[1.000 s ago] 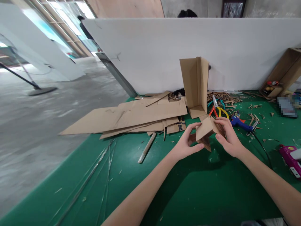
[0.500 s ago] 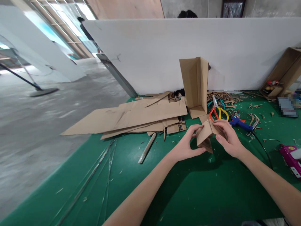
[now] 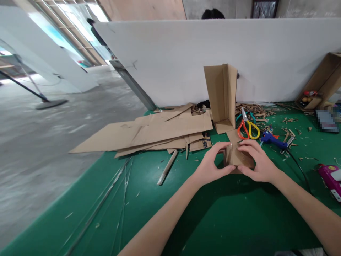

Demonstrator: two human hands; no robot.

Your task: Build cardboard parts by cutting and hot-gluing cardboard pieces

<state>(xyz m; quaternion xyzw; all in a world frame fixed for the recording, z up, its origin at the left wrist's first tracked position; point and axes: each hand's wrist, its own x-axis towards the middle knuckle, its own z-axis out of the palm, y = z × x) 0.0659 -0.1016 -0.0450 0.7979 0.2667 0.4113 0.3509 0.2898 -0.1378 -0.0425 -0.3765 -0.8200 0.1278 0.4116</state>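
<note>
A small folded cardboard piece (image 3: 239, 157) is held between my two hands over the green table. My left hand (image 3: 214, 163) grips its left side, thumb at the near edge and fingers at the far edge. My right hand (image 3: 257, 161) is closed on its right side, fingertips on the top face and thumb at the near edge. Just beyond stand scissors (image 3: 249, 128) with one orange and one yellow handle, and a blue glue gun (image 3: 274, 140) lies to their right. Behind my hands an open cardboard form (image 3: 220, 96) stands upright.
Flat cardboard sheets (image 3: 160, 129) are stacked at the left, with a pale stick (image 3: 167, 167) in front. Cardboard scraps (image 3: 253, 109) lie along the white partition (image 3: 170, 60). A magenta device (image 3: 330, 177) sits at the right, and a cardboard box (image 3: 319, 80) leans behind it.
The cardboard piece has been turned, so a broad flat face now points up. My right hand has shifted its fingers onto that face, and its thumb has moved left along the near edge.
</note>
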